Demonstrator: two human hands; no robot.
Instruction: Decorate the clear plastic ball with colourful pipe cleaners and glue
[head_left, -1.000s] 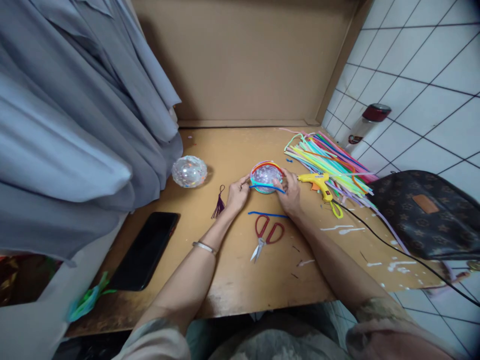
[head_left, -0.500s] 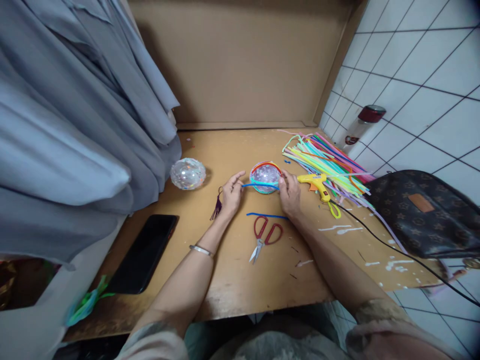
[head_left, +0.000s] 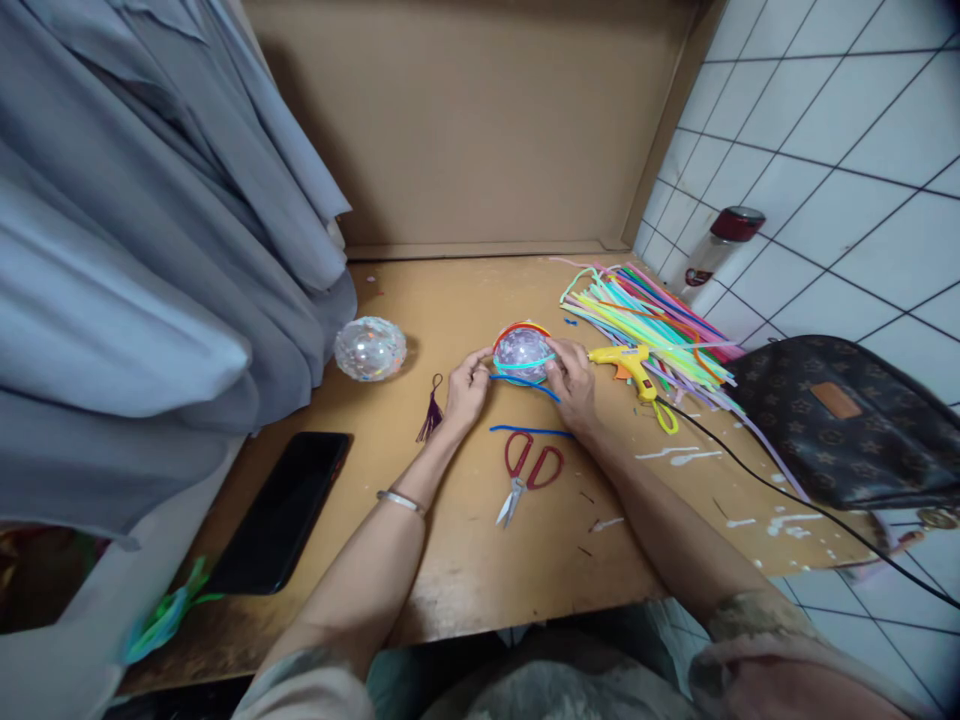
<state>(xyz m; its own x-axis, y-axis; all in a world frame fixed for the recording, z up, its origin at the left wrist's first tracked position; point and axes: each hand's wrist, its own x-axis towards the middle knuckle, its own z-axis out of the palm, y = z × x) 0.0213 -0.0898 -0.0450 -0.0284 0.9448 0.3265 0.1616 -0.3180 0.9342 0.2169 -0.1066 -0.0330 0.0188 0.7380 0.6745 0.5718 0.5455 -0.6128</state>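
Observation:
A clear decorated ball [head_left: 523,350] sits on the table in front of me, with red-orange and turquoise fuzzy strips bent around it. My left hand [head_left: 468,390] is closed, pinching one end of a blue pipe cleaner [head_left: 525,381] at the ball's near left side. The blue strip runs across the near side and slants down toward my right hand [head_left: 574,385]. The right fingers are curled against the ball's right side. A second blue pipe cleaner [head_left: 529,430] lies just nearer me, above red-handled scissors [head_left: 525,477] with their blades slightly apart.
To the left are another clear ball [head_left: 370,349], a dark tassel [head_left: 430,412] and a black phone [head_left: 281,512]. A yellow glue gun [head_left: 628,368], its cord, a heap of coloured pipe cleaners [head_left: 652,320], a bottle [head_left: 720,250] and a brown bag [head_left: 847,420] occupy the right.
The blue pipe cleaner, earlier held straight between both hands, now slants with its right end lower. My right fingers have moved onto the ball; the left hand still pinches the strip.

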